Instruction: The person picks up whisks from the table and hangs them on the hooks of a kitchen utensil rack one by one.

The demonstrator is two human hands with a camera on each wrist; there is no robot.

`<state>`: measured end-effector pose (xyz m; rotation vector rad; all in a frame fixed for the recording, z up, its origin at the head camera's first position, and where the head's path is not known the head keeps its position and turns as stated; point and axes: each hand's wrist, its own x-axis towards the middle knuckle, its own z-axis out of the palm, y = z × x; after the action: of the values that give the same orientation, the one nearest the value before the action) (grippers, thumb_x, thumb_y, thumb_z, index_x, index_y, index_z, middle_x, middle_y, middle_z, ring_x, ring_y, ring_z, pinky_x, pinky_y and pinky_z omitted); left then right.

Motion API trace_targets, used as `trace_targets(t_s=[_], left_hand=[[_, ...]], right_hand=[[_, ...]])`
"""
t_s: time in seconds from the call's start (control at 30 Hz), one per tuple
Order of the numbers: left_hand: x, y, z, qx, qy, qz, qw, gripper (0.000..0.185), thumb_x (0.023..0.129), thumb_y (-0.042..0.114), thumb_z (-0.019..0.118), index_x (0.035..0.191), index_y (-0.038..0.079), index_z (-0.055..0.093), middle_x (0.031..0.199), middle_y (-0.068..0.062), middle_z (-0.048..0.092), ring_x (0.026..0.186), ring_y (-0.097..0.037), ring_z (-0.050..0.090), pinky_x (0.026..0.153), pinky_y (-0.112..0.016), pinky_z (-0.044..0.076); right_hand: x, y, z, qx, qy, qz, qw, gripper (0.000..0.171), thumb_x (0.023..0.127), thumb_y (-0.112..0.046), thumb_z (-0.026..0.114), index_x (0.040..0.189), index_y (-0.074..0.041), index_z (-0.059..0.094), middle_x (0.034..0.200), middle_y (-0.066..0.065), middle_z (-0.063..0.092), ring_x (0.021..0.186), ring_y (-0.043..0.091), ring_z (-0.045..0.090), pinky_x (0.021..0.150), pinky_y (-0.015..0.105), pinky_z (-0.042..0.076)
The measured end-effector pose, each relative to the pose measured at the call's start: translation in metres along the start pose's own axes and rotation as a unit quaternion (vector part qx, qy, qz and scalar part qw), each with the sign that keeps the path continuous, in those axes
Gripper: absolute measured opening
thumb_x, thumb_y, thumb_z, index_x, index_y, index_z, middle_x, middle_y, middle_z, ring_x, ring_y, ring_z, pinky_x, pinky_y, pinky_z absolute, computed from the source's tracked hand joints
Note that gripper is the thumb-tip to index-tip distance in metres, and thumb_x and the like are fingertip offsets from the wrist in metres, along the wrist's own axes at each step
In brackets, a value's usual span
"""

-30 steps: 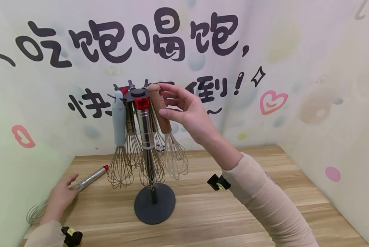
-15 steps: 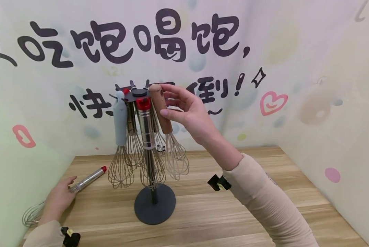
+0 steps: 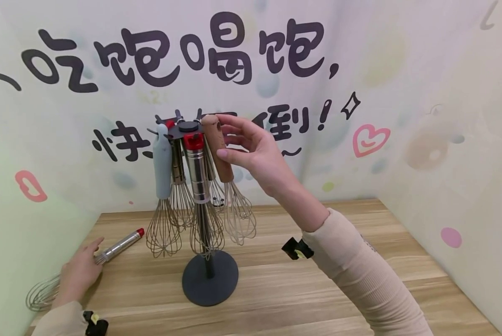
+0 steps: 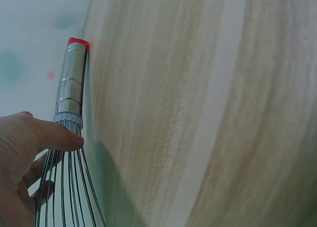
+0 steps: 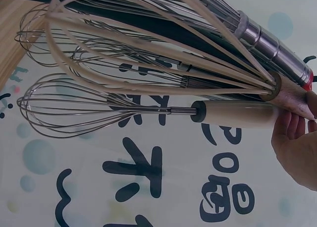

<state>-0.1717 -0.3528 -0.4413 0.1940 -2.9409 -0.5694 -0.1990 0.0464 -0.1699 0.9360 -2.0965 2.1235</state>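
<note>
Where the bench [image 3: 318, 298] meets the walls, its back left corner is screened by the rack [image 3: 209, 277], whose round base stands left of the bench's middle and whose post is mostly hidden behind the hanging whisks. The right hand [image 3: 251, 154], raised at the rack's top, grips the brown handle of the wooden whisk [image 3: 223, 163] between thumb and fingers; whether that handle sits on a hook cannot be made out, since the fingers cover its far side. The right wrist view shows only part of that hand at its right edge, with the whisk's pale loops fanning out and a second light-handled whisk [image 5: 148, 110] behind them. Beside it hang the steel whisk [image 3: 197, 172] with a red cap and the grey whisk [image 3: 163, 163]; further ones behind are too overlapped to count. Near the bench's left edge the left hand [image 3: 80, 273] lies over the loose whisk [image 3: 121, 244], thumb and curled fingers pinching its wires just below the steel handle; its wire head is cut off in the left wrist view.
</note>
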Motion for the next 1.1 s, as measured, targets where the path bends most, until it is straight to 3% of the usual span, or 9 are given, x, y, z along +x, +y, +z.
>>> trace_targets(t_s=[0.37,0.6,0.87,1.1], left_hand=[[-0.002,-0.002,-0.003,0.002,-0.005,0.008,1.0,0.065,0.075,0.0,0.063,0.134,-0.01,0.037,0.12,-0.035,0.054,0.106,-0.055,0.052,0.076,-0.067,0.042],[0.0,-0.002,-0.004,0.005,-0.048,-0.02,0.9986,0.069,0.078,0.005,0.066,0.136,-0.013,0.032,0.118,-0.037,0.054,0.104,-0.056,0.052,0.077,-0.068,0.041],[0.0,0.0,-0.007,-0.004,-0.041,-0.014,0.9991,0.068,0.078,0.004,0.066,0.135,-0.014,0.034,0.121,-0.037,0.053,0.104,-0.057,0.052,0.072,-0.065,0.043],[-0.001,0.002,-0.011,0.016,-0.027,0.006,0.9995,0.054,0.076,0.005,0.067,0.123,-0.012,0.049,0.104,-0.039,0.057,0.08,-0.048,0.059,0.057,-0.051,0.05]], right_hand=[[-0.001,0.001,-0.001,-0.004,0.004,0.004,1.0,0.057,0.085,0.01,0.061,0.139,-0.004,0.047,0.129,0.014,0.053,0.111,0.02,0.056,0.09,0.03,0.053],[-0.001,0.001,-0.001,-0.003,-0.003,0.009,1.0,0.056,0.086,0.009,0.061,0.139,-0.006,0.048,0.129,0.013,0.053,0.111,0.02,0.056,0.09,0.029,0.052],[0.0,0.001,-0.002,-0.002,0.002,-0.001,1.0,0.057,0.085,0.011,0.061,0.138,-0.004,0.047,0.129,0.014,0.053,0.111,0.02,0.056,0.089,0.028,0.053],[0.001,0.0,-0.001,0.0,-0.002,0.007,1.0,0.056,0.086,0.011,0.06,0.138,-0.004,0.047,0.129,0.013,0.053,0.112,0.019,0.055,0.089,0.027,0.053]])
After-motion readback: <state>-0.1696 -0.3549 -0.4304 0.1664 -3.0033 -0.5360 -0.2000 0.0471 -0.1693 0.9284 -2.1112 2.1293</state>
